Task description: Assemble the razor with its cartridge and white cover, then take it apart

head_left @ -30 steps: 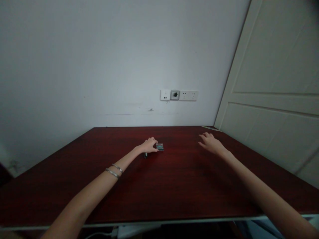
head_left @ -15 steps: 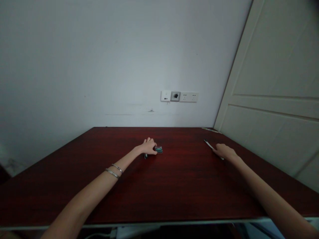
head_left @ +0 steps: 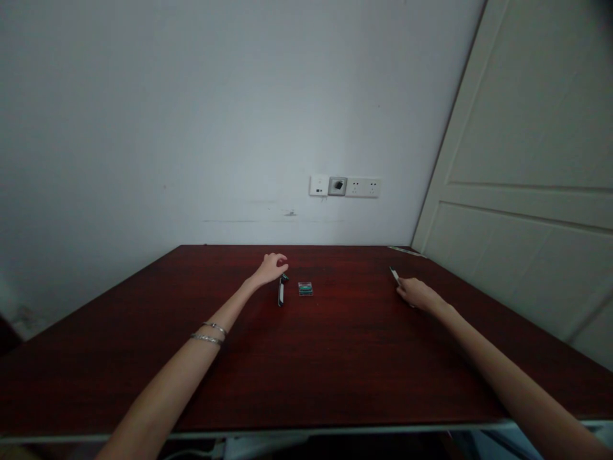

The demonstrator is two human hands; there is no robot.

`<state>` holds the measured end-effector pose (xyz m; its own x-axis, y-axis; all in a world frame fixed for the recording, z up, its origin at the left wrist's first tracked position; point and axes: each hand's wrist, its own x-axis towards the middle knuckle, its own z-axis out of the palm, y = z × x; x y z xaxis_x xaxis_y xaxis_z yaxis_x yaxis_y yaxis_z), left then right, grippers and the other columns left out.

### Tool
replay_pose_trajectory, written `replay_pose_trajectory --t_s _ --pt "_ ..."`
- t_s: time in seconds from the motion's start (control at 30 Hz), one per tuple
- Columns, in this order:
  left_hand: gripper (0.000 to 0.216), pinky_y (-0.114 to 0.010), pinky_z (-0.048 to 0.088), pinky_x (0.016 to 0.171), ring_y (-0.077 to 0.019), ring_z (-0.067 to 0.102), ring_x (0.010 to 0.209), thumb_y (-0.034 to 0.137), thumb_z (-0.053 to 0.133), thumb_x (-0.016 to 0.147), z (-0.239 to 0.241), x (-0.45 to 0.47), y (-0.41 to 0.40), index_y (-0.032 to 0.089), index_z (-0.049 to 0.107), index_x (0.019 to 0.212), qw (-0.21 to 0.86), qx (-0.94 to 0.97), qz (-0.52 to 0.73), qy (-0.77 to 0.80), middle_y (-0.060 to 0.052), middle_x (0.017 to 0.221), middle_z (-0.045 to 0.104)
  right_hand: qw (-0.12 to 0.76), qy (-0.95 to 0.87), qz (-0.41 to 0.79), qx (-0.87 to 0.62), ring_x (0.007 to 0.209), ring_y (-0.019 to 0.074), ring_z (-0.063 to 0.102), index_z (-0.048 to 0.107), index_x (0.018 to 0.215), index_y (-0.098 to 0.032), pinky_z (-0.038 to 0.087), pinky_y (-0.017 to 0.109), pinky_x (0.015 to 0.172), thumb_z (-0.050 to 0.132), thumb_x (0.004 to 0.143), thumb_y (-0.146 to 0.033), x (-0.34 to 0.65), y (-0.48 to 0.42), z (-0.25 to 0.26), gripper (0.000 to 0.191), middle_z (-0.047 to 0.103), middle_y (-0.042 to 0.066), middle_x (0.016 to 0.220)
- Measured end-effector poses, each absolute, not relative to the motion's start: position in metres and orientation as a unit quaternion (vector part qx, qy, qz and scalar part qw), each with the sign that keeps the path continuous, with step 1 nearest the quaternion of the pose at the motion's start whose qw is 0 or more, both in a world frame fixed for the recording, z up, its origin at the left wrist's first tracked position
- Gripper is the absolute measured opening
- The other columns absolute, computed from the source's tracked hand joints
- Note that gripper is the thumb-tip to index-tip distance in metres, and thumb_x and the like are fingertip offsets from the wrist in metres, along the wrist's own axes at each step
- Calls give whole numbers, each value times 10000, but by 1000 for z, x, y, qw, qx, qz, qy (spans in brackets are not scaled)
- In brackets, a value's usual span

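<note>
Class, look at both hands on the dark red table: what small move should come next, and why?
Probably lowering the left hand onto the dark slim object just beneath its fingertips. That hand hovers open above it, the small teal box lies free alongside, and the right hand already grips a thin pen-like tool.

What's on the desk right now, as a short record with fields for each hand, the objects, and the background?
left hand: left hand raised just above a dark slim object, fingers curled, holding nothing visible
right hand: right hand grips a thin stick-like tool
objects: small teal box lies apart, right of the dark object
surface: dark red table
background: wall sockets; door at right
</note>
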<state>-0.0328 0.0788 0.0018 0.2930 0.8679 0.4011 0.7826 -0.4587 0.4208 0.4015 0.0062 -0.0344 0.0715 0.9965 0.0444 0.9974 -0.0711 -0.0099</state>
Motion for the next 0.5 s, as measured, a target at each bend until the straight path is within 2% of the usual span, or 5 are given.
replay_pose_trajectory --t_s 0.17,0.37,0.5 --pt "241 -270 449 845 -183 607 902 217 497 755 -7 -44 84 151 676 903 125 760 335 543 -65 968 676 49 -715 -32 -697 878 257 631 576 1036 -104 436 315 732 368 860 -250 331 1 -17 309 643 186 975" --pt "237 -266 447 854 -197 620 929 208 494 758 -17 -65 89 134 691 867 126 736 339 572 -78 959 690 32 -760 -36 -648 858 264 639 620 978 -86 467 321 726 399 840 -248 241 -3 -11 307 651 195 953" --pt "222 -268 447 856 -204 619 945 200 499 755 -23 -85 92 150 696 846 115 707 343 607 -71 959 692 35 -775 -34 -631 896 284 626 620 1007 -78 478 330 728 427 820 -245 207 -4 -15 315 638 210 984"
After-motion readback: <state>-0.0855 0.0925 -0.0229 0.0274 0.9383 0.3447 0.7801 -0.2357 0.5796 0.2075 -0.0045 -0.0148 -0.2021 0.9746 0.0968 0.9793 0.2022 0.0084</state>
